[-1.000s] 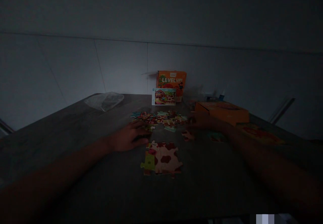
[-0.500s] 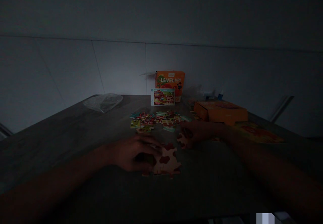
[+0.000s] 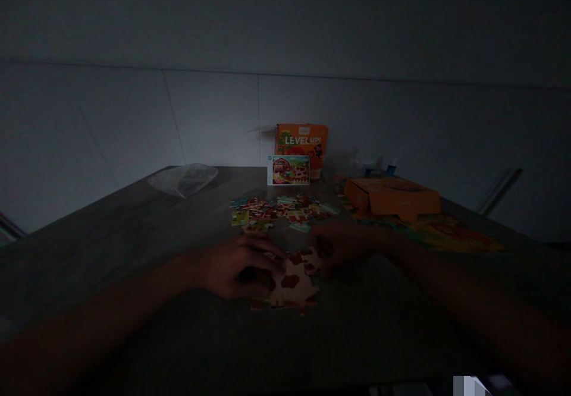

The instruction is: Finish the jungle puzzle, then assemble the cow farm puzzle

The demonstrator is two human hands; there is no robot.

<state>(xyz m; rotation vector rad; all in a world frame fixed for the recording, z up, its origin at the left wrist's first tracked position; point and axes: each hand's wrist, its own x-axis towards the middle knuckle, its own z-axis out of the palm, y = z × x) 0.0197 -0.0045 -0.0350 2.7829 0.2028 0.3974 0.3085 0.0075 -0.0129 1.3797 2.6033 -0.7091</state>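
Joined puzzle pieces (image 3: 292,283), cream with red-brown patches, lie flat on the near part of the table. My left hand (image 3: 238,265) rests over their left side, its fingers and thumb curved around that edge and pressing on it. My right hand (image 3: 341,244) pinches a single puzzle piece (image 3: 313,259) of the same colours at the upper right edge of the joined part. The two touch or nearly touch; in this dim light I cannot tell whether they interlock. Beyond my hands lies a loose heap of puzzle pieces (image 3: 298,210).
A picture card (image 3: 289,170) with a barn leans before an upright orange box (image 3: 303,137) at the back. On the right lies another orange box (image 3: 397,197) with a colourful sheet (image 3: 455,234) by it. A clear plastic bag (image 3: 185,179) lies back left on the grey table (image 3: 111,223).
My right hand has moved left and slightly down, bringing its puzzle piece against the upper right of the joined pieces. My left hand has stayed in place.
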